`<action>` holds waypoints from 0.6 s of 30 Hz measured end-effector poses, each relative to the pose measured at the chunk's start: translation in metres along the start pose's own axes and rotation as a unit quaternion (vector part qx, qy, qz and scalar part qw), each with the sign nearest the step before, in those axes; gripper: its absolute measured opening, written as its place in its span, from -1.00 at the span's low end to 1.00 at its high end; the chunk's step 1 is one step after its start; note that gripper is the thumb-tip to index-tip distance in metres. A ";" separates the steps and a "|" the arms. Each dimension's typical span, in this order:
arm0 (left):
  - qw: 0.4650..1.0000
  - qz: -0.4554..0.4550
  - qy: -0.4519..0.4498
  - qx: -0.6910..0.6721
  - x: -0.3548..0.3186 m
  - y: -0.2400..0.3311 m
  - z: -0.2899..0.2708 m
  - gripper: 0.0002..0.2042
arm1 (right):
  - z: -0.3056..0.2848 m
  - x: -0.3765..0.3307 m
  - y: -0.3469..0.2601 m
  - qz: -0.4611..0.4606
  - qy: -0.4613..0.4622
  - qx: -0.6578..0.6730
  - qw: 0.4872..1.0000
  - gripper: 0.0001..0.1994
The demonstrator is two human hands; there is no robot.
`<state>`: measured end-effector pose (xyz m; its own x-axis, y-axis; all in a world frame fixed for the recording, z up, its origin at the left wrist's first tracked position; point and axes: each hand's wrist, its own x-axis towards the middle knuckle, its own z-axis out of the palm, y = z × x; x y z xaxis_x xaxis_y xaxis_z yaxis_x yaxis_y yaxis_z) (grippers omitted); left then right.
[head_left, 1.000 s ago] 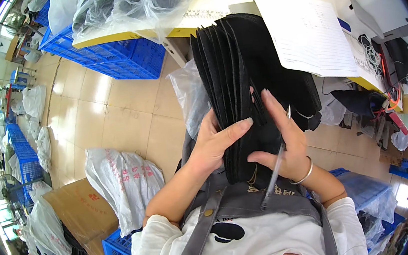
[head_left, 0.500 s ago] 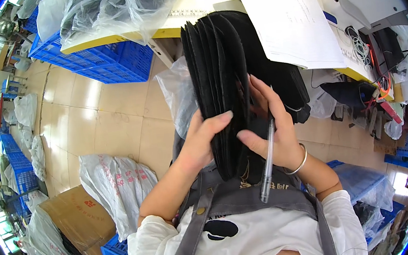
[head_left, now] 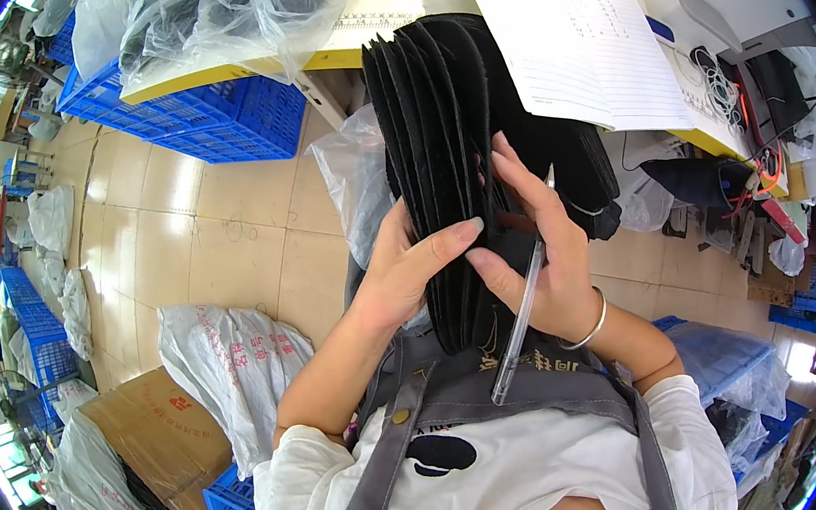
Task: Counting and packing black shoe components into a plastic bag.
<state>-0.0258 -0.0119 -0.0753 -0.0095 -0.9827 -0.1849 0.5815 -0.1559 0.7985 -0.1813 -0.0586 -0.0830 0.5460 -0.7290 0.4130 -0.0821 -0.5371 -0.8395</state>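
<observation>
A thick stack of black fabric pieces [head_left: 427, 142] stands on edge in front of my body, its layers fanned apart at the top. My left hand [head_left: 409, 260] is wrapped round the stack's left side, thumb across the near layers. On the right side my right hand [head_left: 540, 250] has its thumb and fingertips at the edge of the rearmost layers. A clear pen [head_left: 522, 328] is tucked between the fingers of that hand, tip pointing up. Behind, more black pieces [head_left: 559, 162] lie in a bundle, partly covered by an open lined notebook [head_left: 597, 62].
A white table with a yellow edge [head_left: 336, 60] runs across the top, bearing clear plastic bags [head_left: 211, 26]. Blue crates [head_left: 232, 124] stand under it. At lower left are a white sack [head_left: 236, 375] and a cardboard box [head_left: 162, 434]. Cables [head_left: 716, 89] lie at right.
The pen has tilted, its lower end swinging left. My right fingers have shifted slightly up and left along the layers. My left hand still grips the stack.
</observation>
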 end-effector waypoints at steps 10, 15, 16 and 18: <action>1.000 0.012 -0.012 -0.015 0.003 -0.002 -0.004 -0.49 | 0.008 0.005 0.002 -0.092 0.138 0.083 0.983 -0.39; 0.999 0.007 -0.026 -0.018 -0.003 0.000 -0.004 -0.44 | -0.008 0.012 -0.003 -0.185 -0.038 -0.168 0.968 -0.46; 1.000 0.011 -0.025 -0.002 -0.004 0.002 -0.003 -0.43 | -0.010 0.014 -0.005 -0.196 -0.046 -0.182 0.963 -0.50; 0.999 0.021 -0.023 0.019 -0.004 0.004 -0.002 -0.44 | -0.011 0.016 -0.003 -0.208 -0.054 -0.194 0.957 -0.54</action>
<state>-0.0216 -0.0082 -0.0724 -0.0247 -0.9918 -0.1250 0.5507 -0.1179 0.8263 -0.1814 -0.0730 -0.0701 0.6807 -0.3798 0.6264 -0.1308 -0.9044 -0.4062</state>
